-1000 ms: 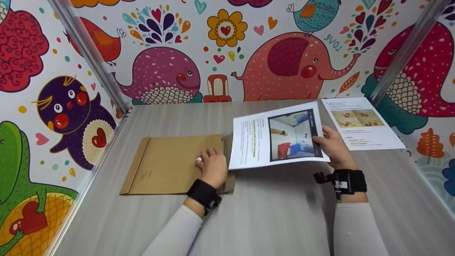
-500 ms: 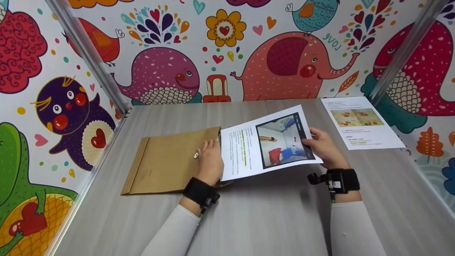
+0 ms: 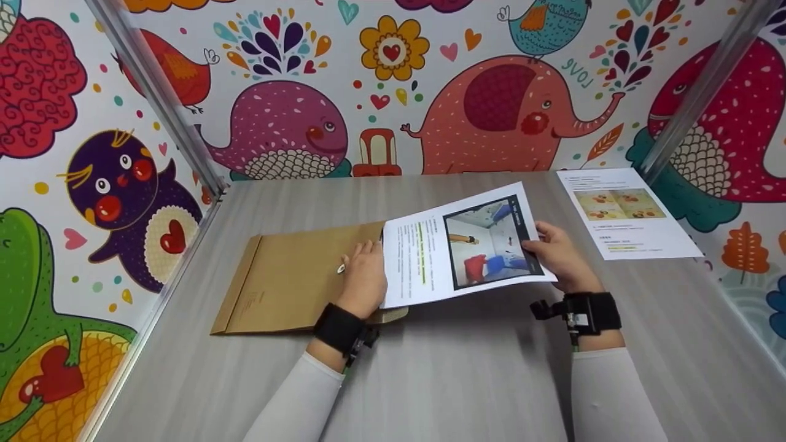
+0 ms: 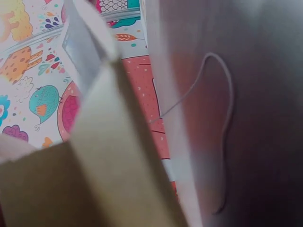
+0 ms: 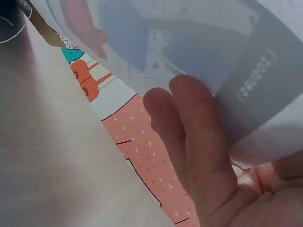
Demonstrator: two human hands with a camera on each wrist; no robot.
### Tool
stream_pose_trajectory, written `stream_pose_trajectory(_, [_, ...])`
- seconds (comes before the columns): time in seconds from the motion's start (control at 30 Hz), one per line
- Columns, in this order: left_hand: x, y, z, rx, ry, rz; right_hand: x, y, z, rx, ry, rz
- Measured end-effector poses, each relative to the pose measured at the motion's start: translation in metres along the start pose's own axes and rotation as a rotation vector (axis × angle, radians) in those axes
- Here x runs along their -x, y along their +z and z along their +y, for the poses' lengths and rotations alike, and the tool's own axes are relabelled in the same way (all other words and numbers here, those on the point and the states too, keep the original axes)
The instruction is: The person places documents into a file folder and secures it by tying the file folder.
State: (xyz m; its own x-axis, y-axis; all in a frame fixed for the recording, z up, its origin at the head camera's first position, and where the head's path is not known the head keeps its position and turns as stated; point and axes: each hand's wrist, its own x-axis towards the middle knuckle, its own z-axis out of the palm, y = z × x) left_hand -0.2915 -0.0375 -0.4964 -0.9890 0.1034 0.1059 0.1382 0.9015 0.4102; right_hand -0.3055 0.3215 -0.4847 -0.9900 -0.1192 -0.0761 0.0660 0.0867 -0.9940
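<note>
A brown paper envelope (image 3: 295, 282) lies on the table at the left in the head view, its opening edge at the right raised a little. My left hand (image 3: 363, 276) holds that edge, fingers over the top beside a small white button (image 3: 341, 269); its thumb is hidden. My right hand (image 3: 562, 258) pinches the right edge of a white printed sheet (image 3: 424, 252) bearing a large photo and a yellow highlighted line. The sheet's left end is at the envelope's mouth, partly behind my left hand. In the right wrist view, fingers (image 5: 203, 137) support the sheet's underside.
Another printed sheet (image 3: 638, 239) lies flat at the back right of the table (image 3: 466, 380). Patterned walls with metal corner posts enclose the back and sides. A thin string (image 4: 229, 104) hangs loose near the envelope's flap (image 4: 118, 142) in the left wrist view.
Over the last second, my right hand has brought the sheet left and slightly tilted, its left end reaching the envelope's mouth. My left hand has lifted the envelope's edge. Little differs in the last half second.
</note>
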Motion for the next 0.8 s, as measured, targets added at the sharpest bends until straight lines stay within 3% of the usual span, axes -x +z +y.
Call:
stream_pose_trajectory(0.27, [0.002, -0.002, -0.001, 0.021, 0.064, 0.051, -0.001, 0.009, -0.001, 0.005, 0.004, 0.0])
stream_pose_trajectory(0.43, [0.003, -0.003, 0.001, 0.038, 0.065, 0.058, -0.003, 0.024, 0.0, -0.026, 0.01, 0.007])
stream_pose_trajectory(0.8, [0.01, -0.004, 0.01, 0.019, 0.122, 0.093, -0.004, 0.091, -0.002, -0.21, 0.026, 0.018])
